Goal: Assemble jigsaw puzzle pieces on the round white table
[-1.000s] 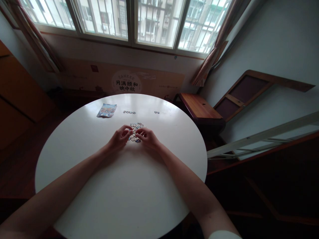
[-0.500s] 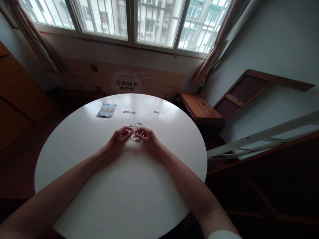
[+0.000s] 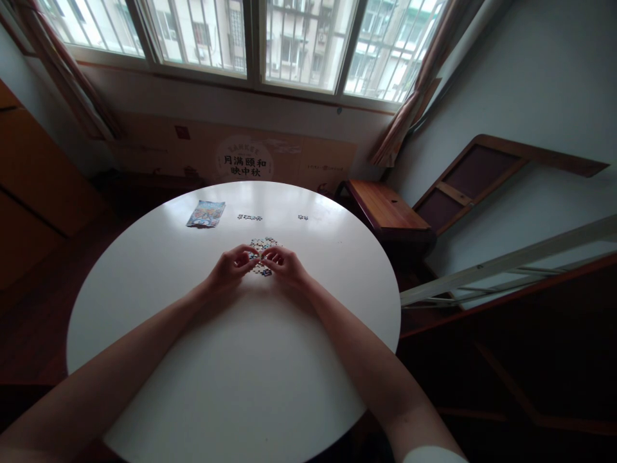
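Note:
Loose jigsaw pieces point(image 3: 264, 243) lie in a small multicoloured pile on a round white table point(image 3: 231, 373). My left hand point(image 3: 234, 265) is over the pile's left side, thumb and forefinger curled together. From the right, my right hand point(image 3: 284, 263) meets it with a similar pinch, fingertips almost touching. A tiny jigsaw piece point(image 3: 261, 256) appears between the fingertips, its shape too small to make out. More pieces point(image 3: 267, 272) show just below the hands, and the fingers cover part of the pile.
Beyond the pile lie a short row of pieces point(image 3: 249, 217), a smaller group point(image 3: 303, 217) and a colourful picture packet point(image 3: 206, 214). A wooden stool-like seat point(image 3: 385, 202) stands past the table's right edge. Barred windows point(image 3: 299, 45) line the far wall.
The fingertips have shifted very slightly over the pile. Both arms, the pieces and the packet otherwise stay where they were.

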The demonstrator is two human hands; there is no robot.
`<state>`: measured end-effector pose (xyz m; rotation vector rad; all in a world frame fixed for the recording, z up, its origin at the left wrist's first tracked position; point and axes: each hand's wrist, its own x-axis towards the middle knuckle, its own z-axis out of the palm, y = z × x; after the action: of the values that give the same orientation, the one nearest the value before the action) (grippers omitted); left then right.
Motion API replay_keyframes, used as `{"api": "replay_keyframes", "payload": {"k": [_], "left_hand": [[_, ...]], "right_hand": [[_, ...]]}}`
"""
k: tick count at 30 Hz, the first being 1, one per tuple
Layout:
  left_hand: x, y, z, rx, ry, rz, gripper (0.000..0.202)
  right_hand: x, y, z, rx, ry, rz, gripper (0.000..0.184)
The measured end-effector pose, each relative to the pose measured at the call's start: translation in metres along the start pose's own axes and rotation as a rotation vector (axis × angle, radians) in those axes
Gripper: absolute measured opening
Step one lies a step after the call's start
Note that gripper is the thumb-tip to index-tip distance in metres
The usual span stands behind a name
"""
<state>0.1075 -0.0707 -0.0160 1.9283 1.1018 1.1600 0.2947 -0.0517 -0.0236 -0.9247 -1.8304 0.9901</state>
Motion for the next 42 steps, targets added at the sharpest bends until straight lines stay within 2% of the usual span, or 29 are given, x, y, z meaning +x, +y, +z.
{"api": "replay_keyframes", "payload": {"k": [8,21,30,42], "left_hand": [[0.0,-0.001,-0.001,0.061,0.072,-0.001,0.027],[-0.001,-0.004,0.001,0.073,0.035,0.029,0.026],[-0.001,-0.004,0.0,0.1,0.013,0.03,0.034],[-0.002,-0.005,0.001,0.133,0.047,0.058,0.029]], "right_hand": [[0.0,0.003,0.0,-0.031,0.023,0.021,0.026],[-0.001,-0.003,0.0,-0.019,-0.009,0.003,0.019],[-0.001,-0.007,-0.001,-0.001,-0.021,0.008,0.016],[-0.001,-0.006,-0.003,-0.004,-0.068,0.001,0.029]]}}
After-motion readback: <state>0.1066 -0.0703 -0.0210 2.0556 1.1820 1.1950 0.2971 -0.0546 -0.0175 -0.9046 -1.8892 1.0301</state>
